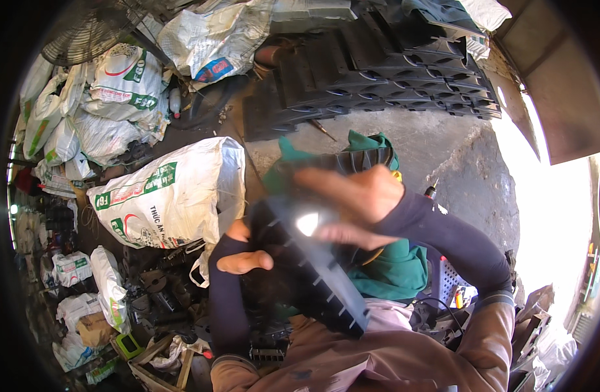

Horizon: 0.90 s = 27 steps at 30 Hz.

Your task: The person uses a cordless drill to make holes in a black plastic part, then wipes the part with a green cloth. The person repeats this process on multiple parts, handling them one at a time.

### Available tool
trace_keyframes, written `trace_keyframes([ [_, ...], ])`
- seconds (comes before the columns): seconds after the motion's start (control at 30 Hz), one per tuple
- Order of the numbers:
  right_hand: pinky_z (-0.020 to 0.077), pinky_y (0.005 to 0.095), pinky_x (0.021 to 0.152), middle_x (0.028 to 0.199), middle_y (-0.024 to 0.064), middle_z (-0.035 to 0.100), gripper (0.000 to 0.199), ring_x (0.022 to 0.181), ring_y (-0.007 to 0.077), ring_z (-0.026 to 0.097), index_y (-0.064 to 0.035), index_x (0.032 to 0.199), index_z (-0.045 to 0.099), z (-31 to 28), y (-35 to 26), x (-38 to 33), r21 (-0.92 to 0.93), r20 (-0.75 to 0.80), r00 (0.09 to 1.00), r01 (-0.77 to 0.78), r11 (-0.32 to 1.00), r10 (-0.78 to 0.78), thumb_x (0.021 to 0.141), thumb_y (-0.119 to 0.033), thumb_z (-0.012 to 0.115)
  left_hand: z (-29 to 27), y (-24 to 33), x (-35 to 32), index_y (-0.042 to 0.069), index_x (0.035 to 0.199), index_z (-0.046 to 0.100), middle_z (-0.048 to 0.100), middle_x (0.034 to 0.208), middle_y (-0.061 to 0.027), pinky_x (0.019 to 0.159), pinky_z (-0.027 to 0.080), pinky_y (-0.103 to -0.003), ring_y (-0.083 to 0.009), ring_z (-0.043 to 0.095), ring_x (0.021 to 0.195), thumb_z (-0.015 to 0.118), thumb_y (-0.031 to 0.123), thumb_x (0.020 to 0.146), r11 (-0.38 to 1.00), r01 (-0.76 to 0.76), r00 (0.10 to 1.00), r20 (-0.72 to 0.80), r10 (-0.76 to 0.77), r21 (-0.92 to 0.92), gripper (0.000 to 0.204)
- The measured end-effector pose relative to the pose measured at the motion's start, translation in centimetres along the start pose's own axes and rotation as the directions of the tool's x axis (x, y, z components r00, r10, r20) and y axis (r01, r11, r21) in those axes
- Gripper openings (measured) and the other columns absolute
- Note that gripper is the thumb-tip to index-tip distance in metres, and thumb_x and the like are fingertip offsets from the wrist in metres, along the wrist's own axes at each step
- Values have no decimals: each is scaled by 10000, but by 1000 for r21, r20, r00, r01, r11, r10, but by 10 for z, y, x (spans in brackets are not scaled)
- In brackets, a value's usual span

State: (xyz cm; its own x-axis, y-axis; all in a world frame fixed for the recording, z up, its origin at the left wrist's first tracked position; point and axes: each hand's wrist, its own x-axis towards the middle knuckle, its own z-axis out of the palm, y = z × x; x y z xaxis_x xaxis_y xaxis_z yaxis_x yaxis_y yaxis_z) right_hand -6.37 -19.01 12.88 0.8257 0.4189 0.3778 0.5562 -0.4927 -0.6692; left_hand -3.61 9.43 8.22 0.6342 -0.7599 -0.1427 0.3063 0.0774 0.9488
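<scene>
A long black plastic piece [332,291] with short ribs along one edge lies tilted across my lap. My left hand [242,256] is closed around its left side, thumb showing and the other fingers mostly hidden. My right hand [362,202], smeared by motion, is over the piece's upper end; whether it holds anything I cannot make out. A bright glint sits beside its fingers. Green cloth [391,271] covers part of my lap, and a curved black ribbed part [365,158] rests on more green cloth beyond my right hand.
Stacked black panels [378,72] stand along the far side. A large white woven sack [163,196] lies at left, with more sacks [120,85] behind it. A thin pointed tool [324,130] lies on the concrete floor [457,157]. At right is a purple basket [447,281].
</scene>
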Motion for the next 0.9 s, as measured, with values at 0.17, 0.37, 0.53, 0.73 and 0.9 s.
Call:
trace_keyframes([
  [0.17,513,383,757,868,188,667,605,837,323,669,-95,1191,568,-19,42,-23,-72,-352,736,-637,767,578,760,-491,719,-28,-24,-39,-39,1367,370,572,1228,-114,959,416,-340,-221,554,1119,770,500,731,997,-40,954,-294,58,66,925],
  [0.37,496,375,783,919,168,675,571,857,294,656,-59,1179,581,13,81,-64,-9,-339,458,-875,484,822,774,-436,724,-59,-79,-83,18,943,540,534,868,-12,730,370,-282,-112,476,805,594,475,903,947,46,775,-610,166,317,462],
  [0.53,492,318,627,914,139,654,484,683,210,621,25,1182,555,17,86,-69,506,-115,338,-789,348,934,838,-292,678,-59,-97,-89,81,710,416,341,676,53,603,263,-282,-76,329,652,515,405,967,895,153,694,-691,204,418,425],
  [0.73,394,185,450,774,-29,587,251,541,43,515,-54,1136,614,-24,70,-66,713,-438,370,-411,568,819,915,-172,598,-41,-80,-60,52,765,508,411,698,60,607,298,-275,-65,376,673,520,408,962,965,94,760,-644,90,246,407],
  [0.9,380,166,472,750,-48,546,289,545,20,492,-44,1182,588,-61,52,-68,484,-736,388,-272,832,555,934,-192,578,-10,-68,0,5,927,583,507,789,30,692,385,-270,-83,446,755,587,352,946,989,67,792,-610,27,131,348],
])
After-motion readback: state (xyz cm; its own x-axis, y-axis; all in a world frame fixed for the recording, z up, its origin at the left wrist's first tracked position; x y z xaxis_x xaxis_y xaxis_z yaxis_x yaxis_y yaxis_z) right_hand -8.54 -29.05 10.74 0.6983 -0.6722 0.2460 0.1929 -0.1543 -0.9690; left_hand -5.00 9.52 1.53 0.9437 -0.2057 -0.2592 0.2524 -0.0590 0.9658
